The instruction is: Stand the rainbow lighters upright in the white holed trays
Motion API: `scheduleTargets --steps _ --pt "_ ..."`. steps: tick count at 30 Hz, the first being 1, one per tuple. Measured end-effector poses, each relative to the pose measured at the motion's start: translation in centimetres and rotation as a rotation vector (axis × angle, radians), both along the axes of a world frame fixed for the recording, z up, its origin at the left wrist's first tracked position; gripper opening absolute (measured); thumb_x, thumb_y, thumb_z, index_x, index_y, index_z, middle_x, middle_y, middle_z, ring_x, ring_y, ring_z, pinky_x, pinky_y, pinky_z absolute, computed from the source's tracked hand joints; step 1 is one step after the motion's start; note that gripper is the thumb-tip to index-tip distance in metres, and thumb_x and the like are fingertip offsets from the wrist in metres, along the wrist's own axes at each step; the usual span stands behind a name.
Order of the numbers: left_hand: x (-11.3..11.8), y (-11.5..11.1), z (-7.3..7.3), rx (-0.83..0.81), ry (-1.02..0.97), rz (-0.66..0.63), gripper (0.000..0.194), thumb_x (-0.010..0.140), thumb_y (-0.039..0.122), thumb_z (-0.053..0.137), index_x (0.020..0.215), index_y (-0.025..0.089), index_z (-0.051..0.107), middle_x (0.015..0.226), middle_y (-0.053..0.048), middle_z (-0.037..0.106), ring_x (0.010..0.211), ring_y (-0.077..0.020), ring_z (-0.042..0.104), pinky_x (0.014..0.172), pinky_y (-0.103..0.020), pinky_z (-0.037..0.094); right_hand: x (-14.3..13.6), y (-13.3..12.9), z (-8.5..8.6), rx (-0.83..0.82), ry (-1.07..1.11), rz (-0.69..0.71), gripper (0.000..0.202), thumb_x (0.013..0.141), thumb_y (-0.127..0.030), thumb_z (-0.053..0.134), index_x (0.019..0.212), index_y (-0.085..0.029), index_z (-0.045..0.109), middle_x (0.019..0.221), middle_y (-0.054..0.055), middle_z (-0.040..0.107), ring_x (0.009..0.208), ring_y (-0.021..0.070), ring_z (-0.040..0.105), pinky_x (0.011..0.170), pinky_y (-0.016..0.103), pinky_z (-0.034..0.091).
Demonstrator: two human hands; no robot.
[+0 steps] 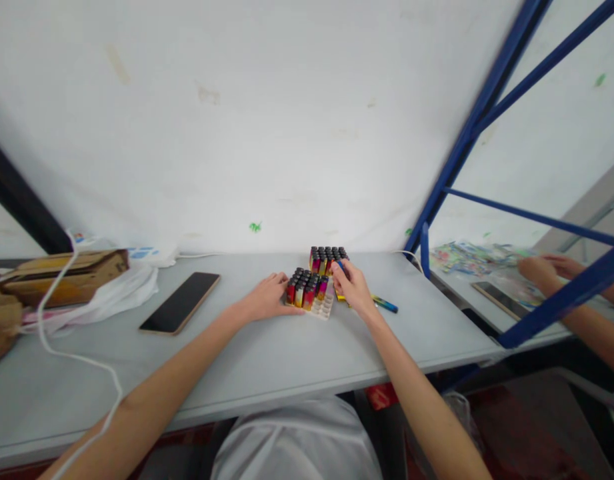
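A pale tray [323,309] with round holes lies on the grey table, its left part filled with upright black-capped, colourful cylinders [301,291]. My left hand [270,296] rests against the tray's left side, thumb along the front edge and fingers apart. Close to the tray's right side, my right hand [352,285] pinches a small blue-ended item [341,267], mostly hidden by the fingers. Behind them stands a second block of similar cylinders [327,255]. A blue and yellow cylinder [385,305] lies on its side right of my right hand.
A phone [181,303] lies on the left of the table [267,357]. Farther left are cardboard boxes [61,277], a plastic bag [131,290] and a white cable [81,359]. Blue metal framing [461,157] rises at right; beyond it, another person's hands [541,272] are near small packets [469,259].
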State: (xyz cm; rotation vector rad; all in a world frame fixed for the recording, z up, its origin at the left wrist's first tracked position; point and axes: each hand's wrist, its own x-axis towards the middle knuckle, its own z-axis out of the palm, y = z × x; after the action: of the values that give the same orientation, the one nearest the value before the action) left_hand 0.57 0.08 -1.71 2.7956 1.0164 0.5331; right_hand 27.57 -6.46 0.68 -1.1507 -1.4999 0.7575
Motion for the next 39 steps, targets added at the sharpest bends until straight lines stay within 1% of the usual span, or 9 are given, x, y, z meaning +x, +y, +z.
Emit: scheduleTargets --steps 5,8,11,15,20,24,27,32,39 --pt "0.1 0.0 0.0 0.004 0.016 0.007 0.075 0.085 0.089 0.071 0.114 0.020 0.078 0.114 -0.015 0.072 0.108 -0.0352 0.069 0.102 -0.047 0.057 0.1 -0.9 1.6 0.153 -0.141 0.012 0.059 0.098 -0.082 0.059 0.089 -0.024 0.067 0.085 0.003 0.065 0.075 0.0201 0.060 0.067 0.032 0.050" --pt "0.1 -0.1 0.1 0.009 0.030 0.013 0.075 0.085 0.089 0.072 0.113 0.020 0.078 0.115 -0.015 0.072 0.109 -0.0349 0.069 0.103 -0.046 0.057 0.2 -1.3 2.2 0.256 -0.310 0.002 0.056 0.100 -0.075 0.061 0.081 -0.023 0.066 0.081 0.003 0.061 0.076 0.0206 0.056 0.071 0.033 0.048" --pt "0.1 -0.2 0.2 0.002 0.030 0.006 0.073 0.086 0.087 0.072 0.115 0.021 0.079 0.116 -0.015 0.072 0.111 -0.0349 0.069 0.104 -0.046 0.056 0.2 -1.3 2.1 0.213 -0.381 0.048 0.049 0.103 -0.069 0.061 0.085 -0.024 0.068 0.071 0.000 0.059 0.066 0.0188 0.051 0.065 0.032 0.042" --pt "0.2 -0.3 0.4 0.000 0.056 0.027 0.072 0.085 0.085 0.074 0.112 0.018 0.079 0.118 -0.016 0.072 0.111 -0.0360 0.069 0.104 -0.047 0.056 0.4 -1.2 1.4 0.164 -0.395 0.118 0.036 0.102 -0.060 0.066 0.104 -0.024 0.071 0.073 -0.002 0.064 0.065 0.0185 0.057 0.065 0.031 0.043" --pt "0.3 -0.4 0.4 -0.011 0.055 0.022 0.070 0.086 0.083 0.075 0.112 0.019 0.079 0.116 -0.016 0.072 0.112 -0.0359 0.069 0.104 -0.047 0.056 0.5 -1.0 1.0 0.157 -0.414 0.135 0.027 0.100 -0.051 0.071 0.103 -0.024 0.066 0.073 -0.004 0.063 0.065 0.0163 0.058 0.065 0.028 0.043" --pt "0.2 -0.2 0.2 -0.012 0.054 0.027 0.072 0.086 0.085 0.074 0.110 0.017 0.078 0.117 -0.017 0.072 0.110 -0.0363 0.069 0.104 -0.048 0.057 0.9 -1.0 1.3 0.152 -0.425 0.142 0.029 0.102 -0.052 0.070 0.107 -0.023 0.068 0.074 -0.003 0.066 0.065 0.0160 0.060 0.064 0.028 0.045" --pt "0.2 -0.1 0.0 0.002 0.019 0.012 0.070 0.085 0.087 0.072 0.105 0.020 0.077 0.117 -0.015 0.073 0.109 -0.0351 0.069 0.103 -0.048 0.057 2.4 -1.1 2.2 0.173 -0.419 0.073 0.031 0.105 -0.052 0.064 0.105 -0.022 0.070 0.080 0.001 0.073 0.068 0.0171 0.064 0.066 0.029 0.050" --pt "0.2 0.1 -0.2 0.008 0.037 0.022 0.073 0.084 0.089 0.071 0.106 0.020 0.077 0.117 -0.016 0.071 0.110 -0.0361 0.069 0.104 -0.049 0.057 7.5 -1.4 3.3 0.152 -0.533 -0.036 0.025 0.104 -0.042 0.065 0.105 -0.020 0.077 0.091 0.006 0.081 0.082 0.0226 0.074 0.076 0.034 0.057" --pt "0.1 0.0 0.0 0.013 0.022 0.013 0.074 0.084 0.090 0.070 0.103 0.019 0.078 0.113 -0.015 0.071 0.109 -0.0366 0.069 0.101 -0.048 0.058 12.6 -0.3 0.9 -0.024 -0.733 -0.074 0.020 0.096 -0.028 0.072 0.108 -0.017 0.085 0.115 0.014 0.084 0.100 0.0291 0.079 0.089 0.040 0.062"
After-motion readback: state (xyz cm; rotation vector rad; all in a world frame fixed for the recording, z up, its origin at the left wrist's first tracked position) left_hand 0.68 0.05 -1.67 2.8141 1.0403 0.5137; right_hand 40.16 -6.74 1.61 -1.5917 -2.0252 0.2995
